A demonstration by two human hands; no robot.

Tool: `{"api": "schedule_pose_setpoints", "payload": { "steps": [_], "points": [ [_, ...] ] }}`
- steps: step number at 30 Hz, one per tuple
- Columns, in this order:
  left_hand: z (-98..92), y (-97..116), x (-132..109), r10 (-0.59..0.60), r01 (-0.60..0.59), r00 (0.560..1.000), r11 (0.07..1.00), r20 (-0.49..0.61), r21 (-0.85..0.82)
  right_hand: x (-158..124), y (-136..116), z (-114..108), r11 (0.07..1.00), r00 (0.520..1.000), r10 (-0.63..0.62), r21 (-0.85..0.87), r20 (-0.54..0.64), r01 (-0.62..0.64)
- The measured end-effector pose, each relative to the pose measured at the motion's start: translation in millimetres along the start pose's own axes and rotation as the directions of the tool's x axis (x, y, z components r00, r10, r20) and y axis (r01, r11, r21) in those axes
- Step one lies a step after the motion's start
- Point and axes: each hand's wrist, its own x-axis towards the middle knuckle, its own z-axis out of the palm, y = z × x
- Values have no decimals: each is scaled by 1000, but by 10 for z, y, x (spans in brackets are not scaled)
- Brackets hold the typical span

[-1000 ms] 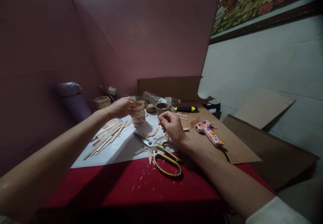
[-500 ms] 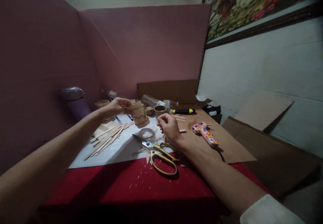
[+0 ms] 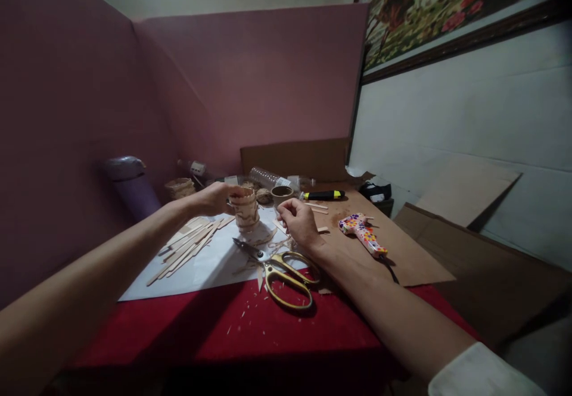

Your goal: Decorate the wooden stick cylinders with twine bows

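My left hand (image 3: 218,198) is closed on the rim of a small wooden-stick cup (image 3: 245,212) with wavy twine on its side. The cup stands upright, low over or on the white paper (image 3: 201,268); I cannot tell if it touches. My right hand (image 3: 298,220) is pinched shut in front of a grey-brown cup (image 3: 282,192); whatever its fingertips hold is too small to make out. Below both hands lie gold-handled scissors (image 3: 277,271), blades slightly apart. Loose twine (image 3: 263,238) lies between the wooden cup and the scissors. Flat craft sticks (image 3: 190,247) are heaped on the left.
A flowered glue gun (image 3: 364,234) and a black-yellow cutter (image 3: 324,195) lie on cardboard (image 3: 415,265) at right. Behind are a clear plastic bottle (image 3: 267,177), a twine ball (image 3: 264,196) and another stick cup (image 3: 180,187). A purple bottle (image 3: 134,190) stands left. Shavings dot the red cloth (image 3: 214,330).
My left hand has lowered the wooden-stick cup and turned it from tilted to upright. My right hand has stayed pinched in nearly the same place.
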Motion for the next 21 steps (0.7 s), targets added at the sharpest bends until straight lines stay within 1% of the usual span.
{"api": "schedule_pose_setpoints", "payload": {
  "steps": [3,4,6,9,11,13,17,21],
  "points": [
    [-8,129,-9,-12,5,996,997,88,75,-13,-9,7,1000,1000,-3,2,6,2],
    [11,165,-1,-27,18,996,994,84,107,-17,-11,9,1000,1000,-4,0,7,4],
    [79,217,24,-48,42,998,987,39,154,-21,-11,12,1000,1000,-9,-6,7,9],
    [194,244,56,-72,72,997,990,-8,125,-26,-7,16,1000,1000,-17,-14,8,17],
    [237,238,56,-77,78,997,994,-22,79,-28,-6,18,1000,1000,-18,-15,10,18],
    [238,220,43,-84,84,996,996,-35,22,-32,-5,20,1000,1000,-12,-15,12,12],
    [156,171,14,-115,105,992,981,-51,-163,-31,5,25,1000,1000,10,-8,15,-10],
    [54,120,-24,-135,91,987,919,-88,-384,-15,28,29,1000,1000,11,5,-17,-11]
  ]
}}
